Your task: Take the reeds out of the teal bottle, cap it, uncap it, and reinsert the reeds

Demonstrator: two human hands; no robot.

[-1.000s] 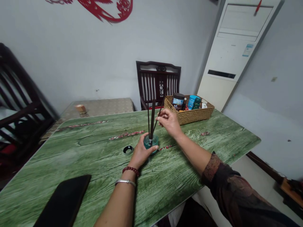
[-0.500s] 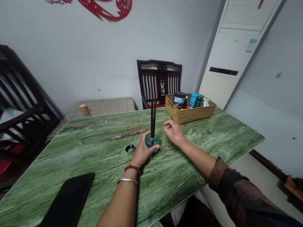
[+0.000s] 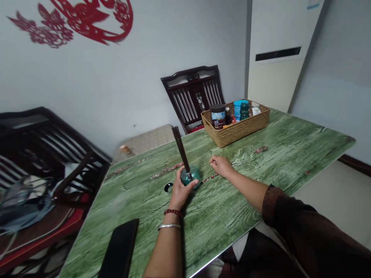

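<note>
Left fingers: the left hand [image 3: 180,191] is wrapped around a teal glass bottle [image 3: 195,175], which is clamped between thumb and fingers.
Right fingers: those of the right hand [image 3: 222,166] are curled in together; whether the worktop [image 3: 220,216] is touched by them cannot be told.
Bottle: it is set on the worktop, held at the left hand, with the right hand near but apart from it.
Sticks: a bundle of thin dark sticks [image 3: 181,150] is held in the bottle's neck, closely gathered, the tops raised above both hands.
Ring: a black ring [image 3: 167,187] is placed on the worktop just beside the left hand.
Wrist: a dark red beaded bracelet [image 3: 173,212] and a silver bangle [image 3: 169,226] are worn on the left arm.
Slab: a flat black slab [image 3: 119,247] is laid near the worktop's left edge.
Basket: a woven basket [image 3: 242,131] is set beyond the right hand; a dark-lidded jar [image 3: 218,116], a blue container [image 3: 237,109] and a dark green bottle [image 3: 244,111] are held in it.
Chairs: a dark wooden chair [image 3: 193,79] is placed past the far edge, another chair [image 3: 37,116] at the left.
Wall: a red cut-out decoration [image 3: 82,17] is fixed high up.
</note>
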